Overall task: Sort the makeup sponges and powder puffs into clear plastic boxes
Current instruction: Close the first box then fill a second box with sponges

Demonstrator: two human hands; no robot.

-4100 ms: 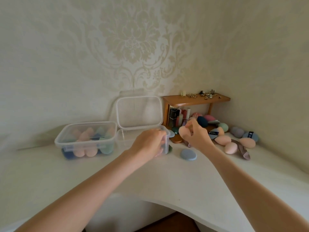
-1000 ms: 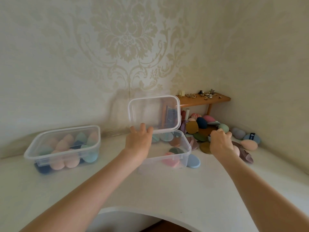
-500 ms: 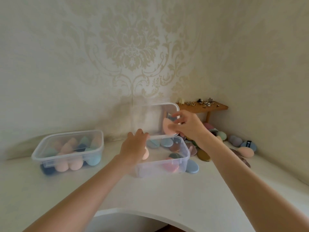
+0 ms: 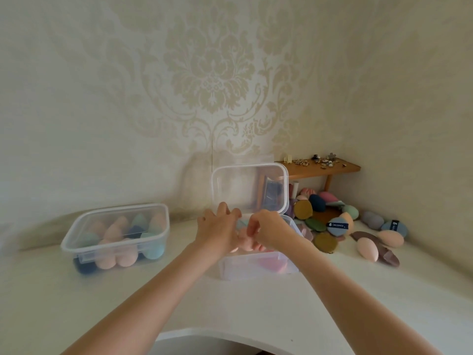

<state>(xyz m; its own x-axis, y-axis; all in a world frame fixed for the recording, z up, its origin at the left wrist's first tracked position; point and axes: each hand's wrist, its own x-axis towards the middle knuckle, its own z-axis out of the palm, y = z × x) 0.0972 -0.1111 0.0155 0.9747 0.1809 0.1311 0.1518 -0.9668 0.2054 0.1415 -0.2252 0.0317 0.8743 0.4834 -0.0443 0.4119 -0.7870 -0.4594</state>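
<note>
over the open clear box, both hands pinch a pink puff.

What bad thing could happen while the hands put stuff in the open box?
The upright lid might flop down onto the left hand and right hand. The open box could slide if pushed. An arm might sweep loose puffs off the white counter.
</note>
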